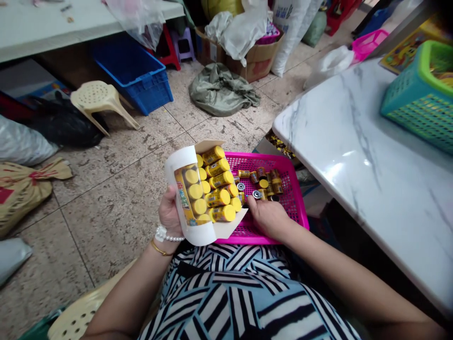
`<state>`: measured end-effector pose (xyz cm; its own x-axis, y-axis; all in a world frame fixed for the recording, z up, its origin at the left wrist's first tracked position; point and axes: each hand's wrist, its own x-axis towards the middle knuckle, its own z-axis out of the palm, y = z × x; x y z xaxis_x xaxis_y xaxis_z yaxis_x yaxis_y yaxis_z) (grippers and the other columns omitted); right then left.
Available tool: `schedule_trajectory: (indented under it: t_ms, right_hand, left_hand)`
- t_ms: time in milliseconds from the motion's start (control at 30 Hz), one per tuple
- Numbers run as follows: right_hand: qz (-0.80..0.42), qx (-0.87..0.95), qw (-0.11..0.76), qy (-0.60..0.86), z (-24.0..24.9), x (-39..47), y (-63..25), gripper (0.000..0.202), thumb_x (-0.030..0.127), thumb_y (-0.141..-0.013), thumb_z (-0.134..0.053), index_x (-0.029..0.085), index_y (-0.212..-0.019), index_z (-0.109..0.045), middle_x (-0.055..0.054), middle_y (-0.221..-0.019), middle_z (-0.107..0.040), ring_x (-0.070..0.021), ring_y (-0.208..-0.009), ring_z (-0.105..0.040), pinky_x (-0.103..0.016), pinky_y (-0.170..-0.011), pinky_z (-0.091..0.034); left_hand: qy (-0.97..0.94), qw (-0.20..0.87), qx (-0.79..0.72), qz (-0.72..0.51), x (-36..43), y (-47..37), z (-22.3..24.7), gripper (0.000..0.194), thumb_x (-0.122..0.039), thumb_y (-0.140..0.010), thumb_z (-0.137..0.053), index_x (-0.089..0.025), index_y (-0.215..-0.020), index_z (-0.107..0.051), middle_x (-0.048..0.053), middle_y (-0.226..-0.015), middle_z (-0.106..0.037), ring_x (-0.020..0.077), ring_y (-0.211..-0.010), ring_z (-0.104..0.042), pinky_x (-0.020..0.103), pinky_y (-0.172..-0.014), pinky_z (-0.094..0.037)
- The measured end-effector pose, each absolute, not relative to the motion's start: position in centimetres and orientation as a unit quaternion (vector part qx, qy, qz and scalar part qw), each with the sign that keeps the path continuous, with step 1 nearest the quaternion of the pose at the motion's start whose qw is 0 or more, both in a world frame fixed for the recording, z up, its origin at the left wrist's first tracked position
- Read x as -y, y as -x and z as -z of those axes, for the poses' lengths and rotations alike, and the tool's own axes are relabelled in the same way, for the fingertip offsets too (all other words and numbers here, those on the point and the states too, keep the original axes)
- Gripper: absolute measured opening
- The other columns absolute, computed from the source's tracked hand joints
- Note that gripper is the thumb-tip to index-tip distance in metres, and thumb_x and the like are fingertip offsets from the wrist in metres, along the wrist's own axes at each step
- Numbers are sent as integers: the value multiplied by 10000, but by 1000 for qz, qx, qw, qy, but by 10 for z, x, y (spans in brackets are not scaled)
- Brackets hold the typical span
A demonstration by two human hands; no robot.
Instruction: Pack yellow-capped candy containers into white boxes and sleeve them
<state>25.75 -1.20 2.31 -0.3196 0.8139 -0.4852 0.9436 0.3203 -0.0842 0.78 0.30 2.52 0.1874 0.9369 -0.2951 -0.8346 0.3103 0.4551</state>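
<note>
My left hand (170,211) is wrapped round the back of an open cardboard box (180,196) with a clear window, tilted toward the right. Rows of small yellow-capped bottles (221,180) fill the box. On my lap rests a pink plastic basket (300,208) with more of these small bottles (276,182) lying loose inside, some showing dark or round silvery ends. My right hand (266,215) reaches into the basket among them, fingers curled. Its fingertips are partly hidden, and what they grip, if anything, cannot be made out.
A marble-patterned table (339,137) with a teal basket (417,104) stands close on my right. Ahead on the floor are a grey-green sack (222,89), a blue crate (141,85) and a cream stool (97,97). A white table (46,28) is at the upper left.
</note>
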Motion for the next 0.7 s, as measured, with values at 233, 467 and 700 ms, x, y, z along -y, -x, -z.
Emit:
schedule_trajectory:
  t_ms: [233,467,700]
  right_hand:
    - [311,-764,-207,-527,-82,-15,-285,359,269,-883,-604,195,-1233,-579,-43,-977,-676,-144,-755,-616,-266,-681,-491]
    - [267,-766,-402,-424,-82,-33,-218,235,303,-843,-730,183,-1044,-709,-46,-938,-738,-173,-872,-644,-347,-851,-512]
    - [193,-749,-258,-579,-57,-39,-254,219,310,-994,-511,181,-1061,-675,-66,-1005,-737,-169,-906,-671,-303,-833,-508]
  left_hand:
    - [-88,777,-285,-554,-3,-6,-25,477,-519,-803,-688,-256,-1199,-668,61,-1256,-722,351,-1350,-532,584,-1110,-435]
    - [-102,787,-287,-536,0,-10,-26,541,-525,-780,-715,-246,-1238,-651,78,-1239,-731,356,-1370,-511,588,-1118,-426]
    - [-107,784,-266,-550,-1,-5,-24,334,-496,-738,-768,-279,-990,-744,20,-912,-797,359,-1252,-617,572,-1104,-449]
